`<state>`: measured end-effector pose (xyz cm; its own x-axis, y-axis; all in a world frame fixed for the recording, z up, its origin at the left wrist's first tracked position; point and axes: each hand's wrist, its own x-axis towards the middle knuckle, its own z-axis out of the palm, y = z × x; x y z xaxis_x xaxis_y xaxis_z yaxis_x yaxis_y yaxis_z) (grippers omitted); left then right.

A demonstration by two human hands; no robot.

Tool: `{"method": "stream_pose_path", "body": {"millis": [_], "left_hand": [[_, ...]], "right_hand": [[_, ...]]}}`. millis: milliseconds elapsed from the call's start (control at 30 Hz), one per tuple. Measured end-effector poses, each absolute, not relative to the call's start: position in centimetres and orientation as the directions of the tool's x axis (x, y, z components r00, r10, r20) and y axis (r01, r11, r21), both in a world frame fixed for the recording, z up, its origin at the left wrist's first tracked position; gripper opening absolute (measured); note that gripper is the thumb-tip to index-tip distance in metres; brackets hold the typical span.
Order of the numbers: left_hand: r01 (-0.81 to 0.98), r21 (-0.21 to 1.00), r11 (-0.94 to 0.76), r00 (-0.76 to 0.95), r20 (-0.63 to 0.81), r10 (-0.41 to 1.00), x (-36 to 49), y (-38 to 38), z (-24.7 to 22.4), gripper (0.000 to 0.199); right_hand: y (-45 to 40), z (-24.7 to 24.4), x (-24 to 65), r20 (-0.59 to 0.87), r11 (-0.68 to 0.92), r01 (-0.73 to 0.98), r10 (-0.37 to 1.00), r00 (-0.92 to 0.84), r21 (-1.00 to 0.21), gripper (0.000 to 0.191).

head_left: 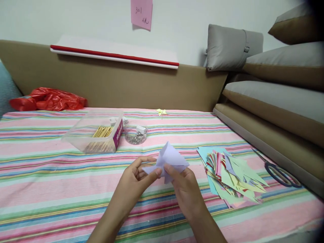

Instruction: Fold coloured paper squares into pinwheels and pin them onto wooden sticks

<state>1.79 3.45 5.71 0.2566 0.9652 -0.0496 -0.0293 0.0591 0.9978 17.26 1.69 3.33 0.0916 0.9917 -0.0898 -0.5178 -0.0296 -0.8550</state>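
Observation:
A piece of lavender paper (173,157), bent into a pinwheel-like shape with pointed flaps, is held up above the striped cloth. On its left side, my left hand (138,177) pinches the paper between thumb and fingers. From the right, my right hand (183,184) grips it with the thumb pressed near the middle; the other fingers are partly hidden behind the paper. Beyond my hands stands a round clear dish (135,137) with small metal pins and a white block in it.
Left of the dish is a clear plastic box (83,135) with wooden sticks. Coloured paper pieces (235,175) lie at right beside dark-handled scissors (278,172). A small yellow paper pinwheel (161,112) lies at the back. A red plastic bag (55,99) and stacked cushions (278,98) border the cloth.

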Motion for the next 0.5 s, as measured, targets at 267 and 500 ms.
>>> {"method": "stream_pose_path", "body": {"millis": [267,500], "left_hand": [[-0.255,0.961,0.108,0.238,-0.046,0.97,4.5,2.6,5.1,0.027],[-0.145,0.988,0.057,0.108,-0.041,0.993,4.7,2.5,5.4,0.023]], "right_hand": [[1.9,3.4,15.1,-0.124,-0.03,-0.816,0.991,0.052,-0.578,0.028],[1.1,3.7,14.6,-0.14,-0.066,-0.827,0.99,0.016,-0.559,0.025]]}}
